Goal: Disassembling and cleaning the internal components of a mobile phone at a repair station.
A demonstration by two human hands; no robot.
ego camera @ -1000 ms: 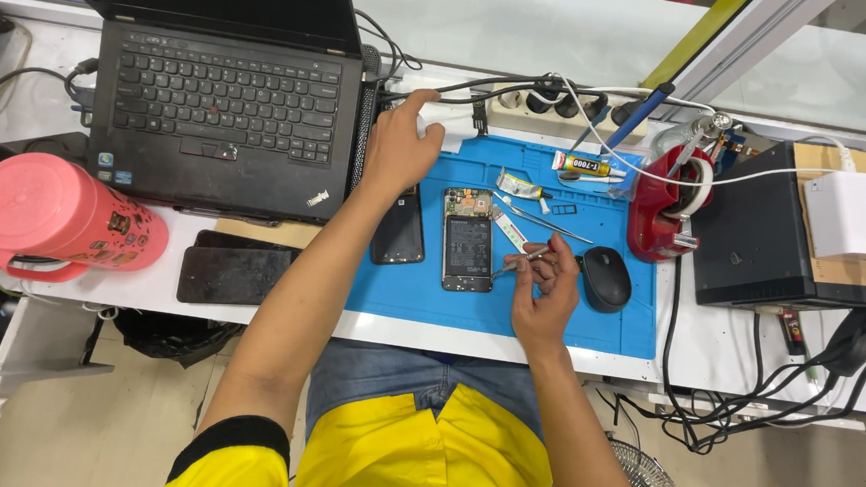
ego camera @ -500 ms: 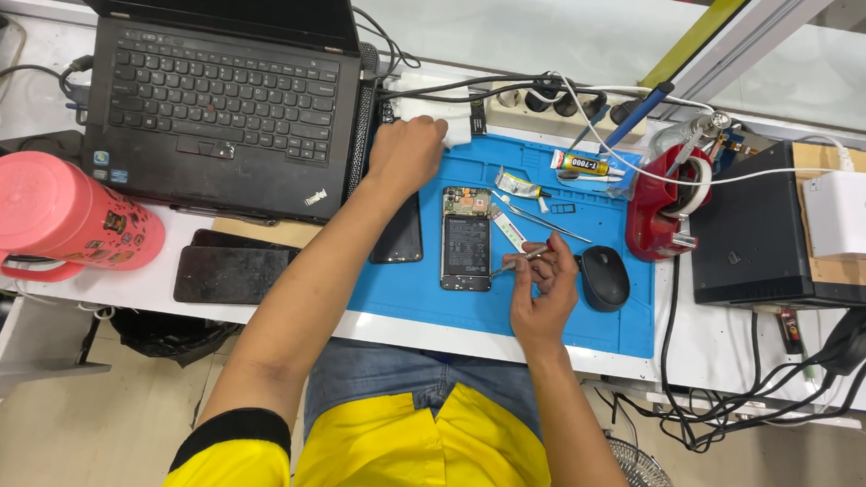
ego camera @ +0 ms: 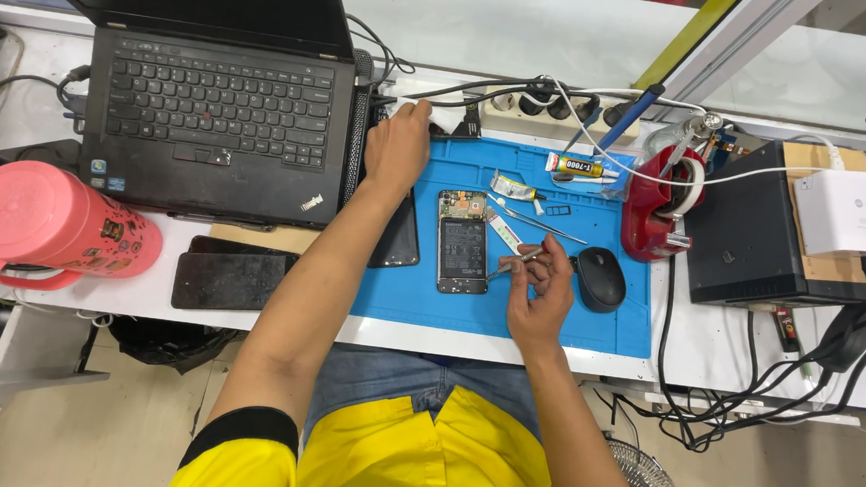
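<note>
Where left hand (ego camera: 397, 149) rests, fingertips hidden (cables (ego camera: 483, 88)).

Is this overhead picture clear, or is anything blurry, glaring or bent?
Head view: evenly lit, soft shadows; the opened phone on the blue rubber mat is sharp, as are the left hand and right hand; the white desk edge bows slightly.

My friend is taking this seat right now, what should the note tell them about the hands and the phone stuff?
Left hand: reaching to the blue mat's top edge, by the power strip; grip unclear.
Right hand: pinching a thin tool, tip beside the opened phone.
Phone's back is already off, insides showing. Tweezers, glue tube and mouse lie to its right.
Phone not closed up yet.
</note>
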